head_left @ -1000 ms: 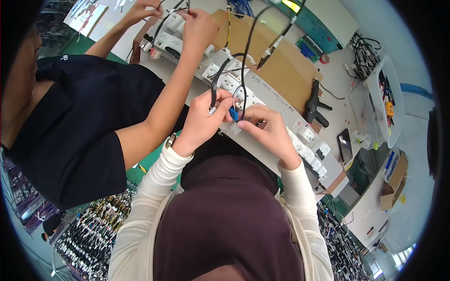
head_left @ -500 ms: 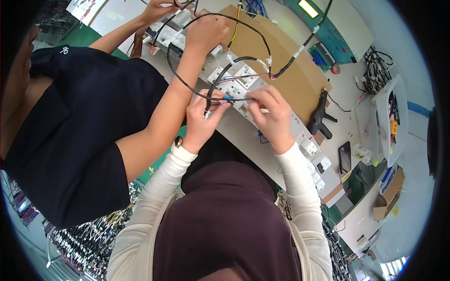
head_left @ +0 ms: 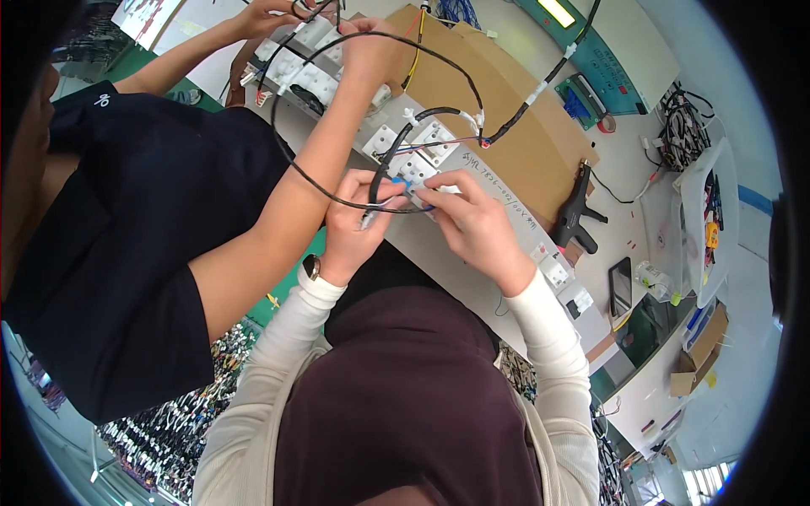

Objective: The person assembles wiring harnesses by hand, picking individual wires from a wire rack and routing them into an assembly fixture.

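My left hand (head_left: 353, 226) is closed in a pinch on a black wire harness (head_left: 384, 156), with thin coloured wires and a small blue connector (head_left: 400, 181) at its fingertips. Close beside it, my right hand (head_left: 479, 226) pinches near the blue connector, its fingertips just above a white fixture block. What those fingers hold is too small to make out. A thin black cable (head_left: 295, 164) loops from the far side round to my fingertips. Under both hands lies a long pale board (head_left: 481, 181) with white fixture blocks (head_left: 439, 139) on it.
At the left, a co-worker in a dark shirt (head_left: 169, 177) reaches an arm (head_left: 312, 177) across the board's far end. Cardboard (head_left: 506, 110), a black glue gun (head_left: 578, 211), a phone (head_left: 620, 285), a green tester (head_left: 603, 59) and a clear bin (head_left: 704, 219) stand to the right.
My right hand has moved left and slightly down, closer to my left hand. The thin black cable's loop hangs lower and further left. The co-worker's arm has shifted left.
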{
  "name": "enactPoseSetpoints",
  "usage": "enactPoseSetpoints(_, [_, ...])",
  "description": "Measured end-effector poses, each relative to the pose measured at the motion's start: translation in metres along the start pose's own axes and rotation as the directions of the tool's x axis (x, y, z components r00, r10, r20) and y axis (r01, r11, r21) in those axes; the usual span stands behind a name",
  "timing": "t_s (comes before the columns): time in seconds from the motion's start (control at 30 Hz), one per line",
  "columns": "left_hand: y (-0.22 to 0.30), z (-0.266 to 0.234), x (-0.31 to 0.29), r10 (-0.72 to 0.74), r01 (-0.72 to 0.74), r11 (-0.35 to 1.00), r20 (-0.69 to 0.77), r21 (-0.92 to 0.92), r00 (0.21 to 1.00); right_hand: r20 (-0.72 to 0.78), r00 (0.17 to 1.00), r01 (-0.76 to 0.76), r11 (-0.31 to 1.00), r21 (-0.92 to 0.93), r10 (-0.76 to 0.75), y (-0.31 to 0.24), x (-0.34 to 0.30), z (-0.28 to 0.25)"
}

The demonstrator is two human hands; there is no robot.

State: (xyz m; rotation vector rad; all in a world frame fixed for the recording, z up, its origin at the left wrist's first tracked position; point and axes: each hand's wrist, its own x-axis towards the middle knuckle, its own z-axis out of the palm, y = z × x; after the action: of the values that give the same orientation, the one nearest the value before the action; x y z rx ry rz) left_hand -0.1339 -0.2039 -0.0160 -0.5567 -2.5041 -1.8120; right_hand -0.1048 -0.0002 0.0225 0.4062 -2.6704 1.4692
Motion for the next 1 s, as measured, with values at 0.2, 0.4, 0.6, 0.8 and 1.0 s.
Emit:
enactPoseSetpoints(0.2, [0.02, 0.017, 0.023, 0.09, -0.06, 0.991, -0.257, 0.121, 0.962, -0.301, 0.947, 0.057, 0.98, -0.189, -0.113, 0.006, 0.002, 0.054])
enactPoseSetpoints(0.4, [0.015, 0.018, 0.031, -0.023, 0.022, 1.0, -0.237, -0.005, 0.971, -0.455, 0.886, 0.01, 0.985, -0.174, -0.089, 0.004, 0.001, 0.075])
enactPoseSetpoints(0.6, [0.013, 0.016, 0.034, -0.054, 0.055, 0.998, -0.244, -0.003, 0.968, -0.462, 0.886, -0.083, 0.992, -0.099, 0.028, 0.001, 0.005, 0.072])
enactPoseSetpoints(0.8, [0.015, 0.01, 0.036, -0.137, 0.122, 0.987, -0.151, -0.101, 0.979, -0.399, 0.911, -0.171, 0.977, -0.125, 0.108, -0.01, 0.003, 0.071])
enactPoseSetpoints(1.0, [0.029, 0.017, 0.044, -0.311, 0.302, 0.925, 0.0, -0.231, 0.951, -0.311, 0.925, -0.263, 0.958, -0.114, 0.217, -0.015, 0.011, 0.058])
